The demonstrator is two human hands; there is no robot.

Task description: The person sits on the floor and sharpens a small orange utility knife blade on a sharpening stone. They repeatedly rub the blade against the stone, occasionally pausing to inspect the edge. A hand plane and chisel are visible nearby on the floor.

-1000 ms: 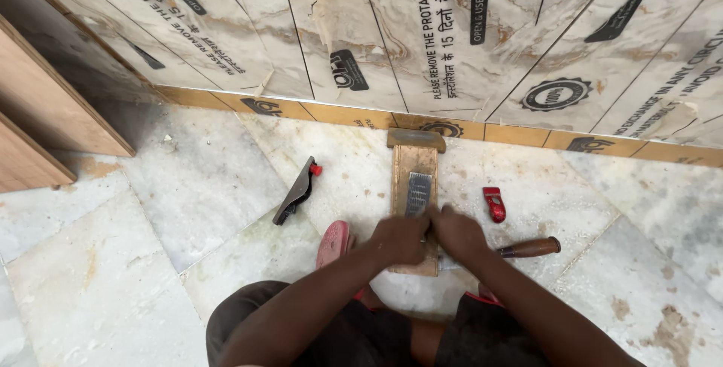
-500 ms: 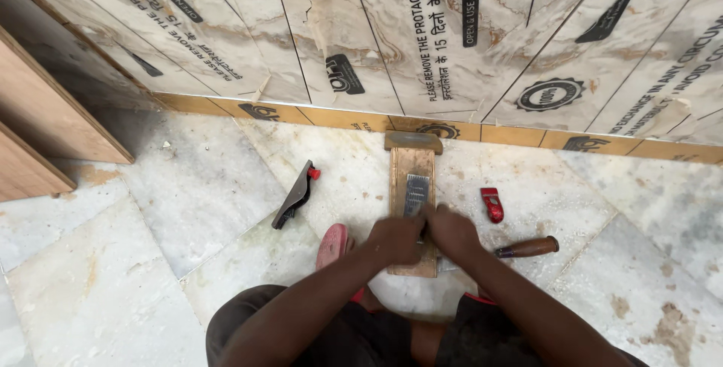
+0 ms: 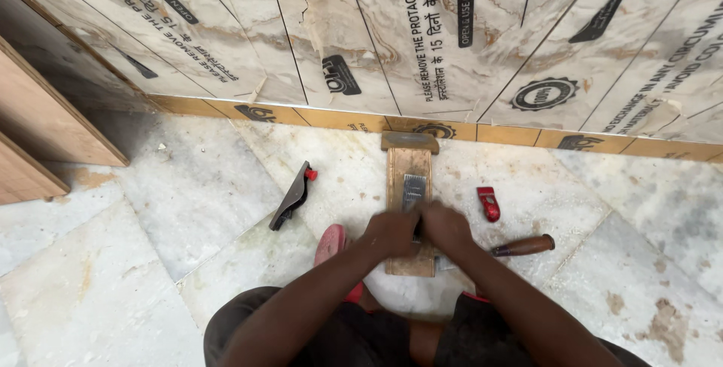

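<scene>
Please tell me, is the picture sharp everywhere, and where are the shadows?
Head view: the hands, left hand and right hand, are softly blurred over the wooden block; the marble floor and the black tool look sharp; light is even and soft, with a dark shadow at the upper left beside the wooden boards.

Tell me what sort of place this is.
Probably a room under renovation or a carpentry work site. Laminated panels still in protective film lean along the wall, wooden boards are stacked at the left, and hand tools lie on the dusty marble floor around a wooden block.
</scene>
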